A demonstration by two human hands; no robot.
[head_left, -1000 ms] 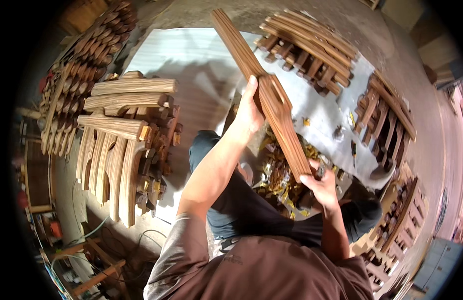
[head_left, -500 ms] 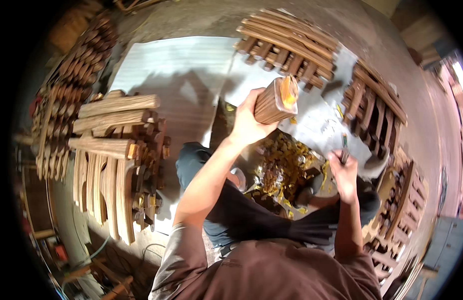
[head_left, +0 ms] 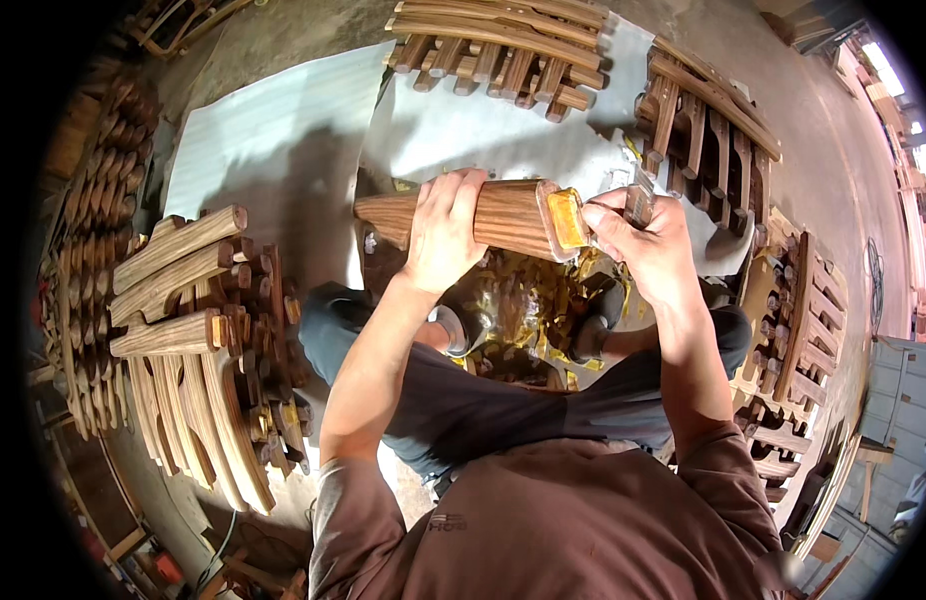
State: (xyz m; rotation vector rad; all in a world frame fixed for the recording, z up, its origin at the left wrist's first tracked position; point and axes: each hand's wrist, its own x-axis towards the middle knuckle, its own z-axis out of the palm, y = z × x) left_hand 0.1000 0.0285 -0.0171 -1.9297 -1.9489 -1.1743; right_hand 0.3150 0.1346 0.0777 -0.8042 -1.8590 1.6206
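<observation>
My left hand [head_left: 443, 228] is closed over a brown wooden leg-like piece [head_left: 518, 218], which lies sideways above my knees. Its wide end points right and carries a patch of yellow tape [head_left: 566, 219] with a pale, clear-looking edge around it. Thumb and fingers of my right hand [head_left: 655, 248] pinch at that taped end. A small knife-like tool [head_left: 639, 200] is also held in the right hand, sticking up from the fingers; its exact kind is unclear. Below, between my feet, lies a heap of yellow tape scraps [head_left: 513, 308].
Stacked wooden pieces [head_left: 178, 335] stand close on my left, some with yellow ends. More stacks lie ahead [head_left: 498, 45], at the far right [head_left: 708, 115] and by my right knee [head_left: 808, 320]. A white sheet [head_left: 273, 135] covers part of the floor.
The wooden piece has turned from end-up to lying sideways, its taped end now facing right. My right hand has come up from near the right knee to that end.
</observation>
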